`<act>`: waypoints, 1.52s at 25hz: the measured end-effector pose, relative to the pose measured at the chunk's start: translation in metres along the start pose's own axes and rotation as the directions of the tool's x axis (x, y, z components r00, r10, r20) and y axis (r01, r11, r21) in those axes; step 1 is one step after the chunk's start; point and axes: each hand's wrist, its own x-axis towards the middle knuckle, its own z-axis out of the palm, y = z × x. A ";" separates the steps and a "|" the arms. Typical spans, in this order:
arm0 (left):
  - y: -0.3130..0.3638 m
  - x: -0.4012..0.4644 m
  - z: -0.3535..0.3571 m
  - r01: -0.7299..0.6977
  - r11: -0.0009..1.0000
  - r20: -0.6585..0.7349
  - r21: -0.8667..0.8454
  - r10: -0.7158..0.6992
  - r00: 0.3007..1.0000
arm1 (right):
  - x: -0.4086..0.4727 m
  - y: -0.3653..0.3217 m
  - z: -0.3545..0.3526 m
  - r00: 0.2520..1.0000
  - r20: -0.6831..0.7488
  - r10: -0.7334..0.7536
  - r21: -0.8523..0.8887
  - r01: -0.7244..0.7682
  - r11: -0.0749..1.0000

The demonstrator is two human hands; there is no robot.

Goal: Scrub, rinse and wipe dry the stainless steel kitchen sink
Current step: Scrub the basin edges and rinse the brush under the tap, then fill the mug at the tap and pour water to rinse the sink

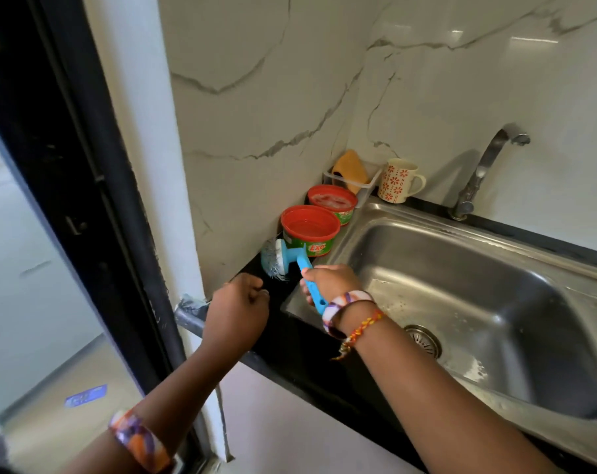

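Blue-handled scrubber [283, 258] is gripped by the closed right hand [329, 280] just left of the steel sink [461, 289], bristles on the black counter [290, 336], where the left hand [237, 311] is rested, fingers curled, holding nothing.

Right hand [331, 280] gripping blue scrubber [286, 265] on black counter [290, 336], beside red tub [310, 230]; left hand [237, 311] fisted at counter edge; sink [495, 302] wet.
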 end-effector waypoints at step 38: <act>0.199 0.189 0.084 -0.284 0.911 0.327 0.298 0.182 0.927 | 0.173 -0.115 -0.177 0.887 0.078 -0.456 -0.568 0.416 0.710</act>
